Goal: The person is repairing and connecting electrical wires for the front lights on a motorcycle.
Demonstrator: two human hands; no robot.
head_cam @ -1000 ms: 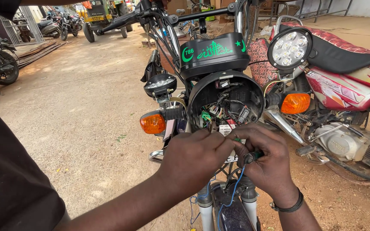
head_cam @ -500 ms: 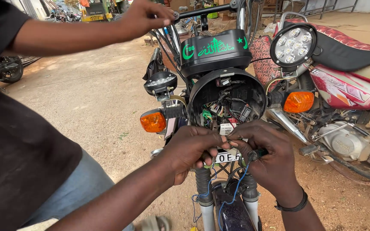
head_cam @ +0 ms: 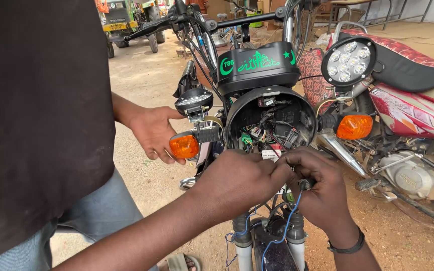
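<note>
Left hand (head_cam: 237,183) and right hand (head_cam: 317,188) both pinch a small connector (head_cam: 305,184) on the blue wire (head_cam: 283,231), just below the open headlight shell (head_cam: 272,118). Wire looks thin, limp, easily snapped; best gripped at the connector body, not the strand.

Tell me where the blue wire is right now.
In the head view the blue wire hangs low in the middle, running down from the right hand toward the fork tubes, just below the open headlight shell.
</note>
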